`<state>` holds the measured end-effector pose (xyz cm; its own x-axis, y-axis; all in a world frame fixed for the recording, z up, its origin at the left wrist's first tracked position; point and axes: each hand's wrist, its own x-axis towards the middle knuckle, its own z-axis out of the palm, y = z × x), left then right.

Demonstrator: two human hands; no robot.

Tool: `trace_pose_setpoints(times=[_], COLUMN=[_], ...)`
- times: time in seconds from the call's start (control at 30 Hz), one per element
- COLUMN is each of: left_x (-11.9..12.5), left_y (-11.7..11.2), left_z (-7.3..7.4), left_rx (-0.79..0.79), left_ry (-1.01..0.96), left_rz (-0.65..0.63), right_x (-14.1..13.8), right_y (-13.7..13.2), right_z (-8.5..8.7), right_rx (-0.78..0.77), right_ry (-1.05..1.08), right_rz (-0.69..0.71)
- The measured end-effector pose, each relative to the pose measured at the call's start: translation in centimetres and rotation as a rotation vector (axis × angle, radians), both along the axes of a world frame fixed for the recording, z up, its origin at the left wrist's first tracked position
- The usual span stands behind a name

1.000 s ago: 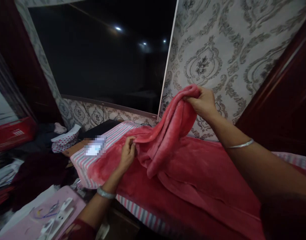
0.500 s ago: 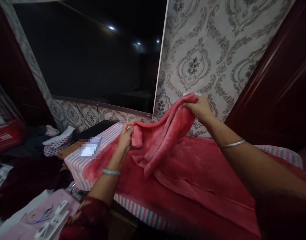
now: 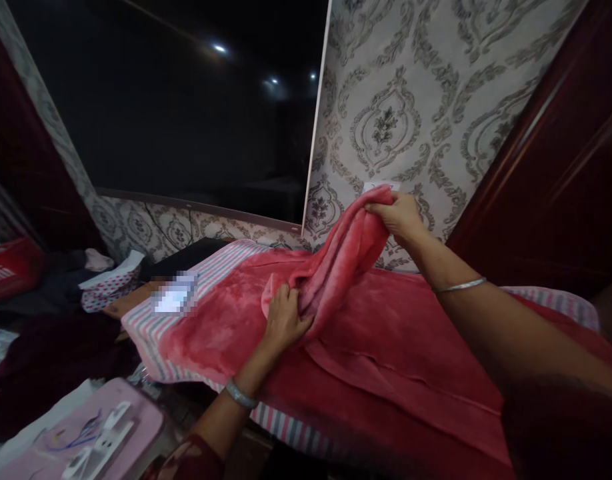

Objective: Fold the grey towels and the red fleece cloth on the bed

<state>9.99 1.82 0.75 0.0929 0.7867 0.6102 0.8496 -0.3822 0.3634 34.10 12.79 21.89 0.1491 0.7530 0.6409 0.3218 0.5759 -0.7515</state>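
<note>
A plush red garment (image 3: 376, 320) lies spread over a padded board with a striped cover (image 3: 221, 263). Pinched between the thumb and fingers of my right hand (image 3: 401, 217), one upper end of it is raised in front of the wall. From there the cloth slopes down in folds toward my left hand (image 3: 286, 317). Those left fingers curl over the lower folds, with the thumb toward the right, closed on the cloth. What kind of garment it is I cannot tell.
A large dark television (image 3: 201, 113) hangs behind the board, beside patterned wallpaper. On the board's left end lies a blurred-out bright item (image 3: 176, 293). A pink case (image 3: 111, 427) bearing a white power strip (image 3: 103, 440) is lower left, near piled clothes and a red bag (image 3: 11, 267).
My left hand has let go of the garment's left edge and moved right and down onto the folds. That edge has dropped. My right hand still holds its end up.
</note>
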Motion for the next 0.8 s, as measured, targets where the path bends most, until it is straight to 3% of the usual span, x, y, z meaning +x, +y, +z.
trace_pose_setpoints(times=[0.13,0.27,0.37,0.47,0.53,0.6,0.7,0.8], left_x=[0.1,-3.0,-6.5,-9.3,-10.1,-10.2,-9.3,-8.0], left_y=[1.3,2.1,2.1,1.3,0.4,-0.8,-2.3,-3.2], left_z=[-0.3,0.8,3.6,7.5,9.7,10.8,9.5,6.1], left_rx=[0.014,0.037,-0.041,-0.016,0.049,0.077,0.008,-0.085], left_ry=[-0.024,-0.176,-0.189,-0.132,-0.064,0.022,0.136,0.196], left_rz=[0.036,-0.049,-0.182,-0.22,-0.203,-0.198,-0.244,-0.287], right_x=[0.5,2.1,3.5,5.2,6.8,8.6,11.7,14.5], right_y=[0.1,-0.4,-1.8,-3.8,-5.5,-7.3,-10.3,-13.2], right_z=[-0.2,-0.2,0.3,1.2,1.4,0.7,-2.7,-7.8], right_rx=[0.012,0.093,0.16,0.111,0.051,0.037,0.016,-0.132], right_ry=[-0.043,-0.154,-0.315,-0.508,-0.583,-0.622,-0.725,-0.805], right_rz=[-0.032,-0.106,-0.051,0.081,0.118,0.103,0.05,-0.002])
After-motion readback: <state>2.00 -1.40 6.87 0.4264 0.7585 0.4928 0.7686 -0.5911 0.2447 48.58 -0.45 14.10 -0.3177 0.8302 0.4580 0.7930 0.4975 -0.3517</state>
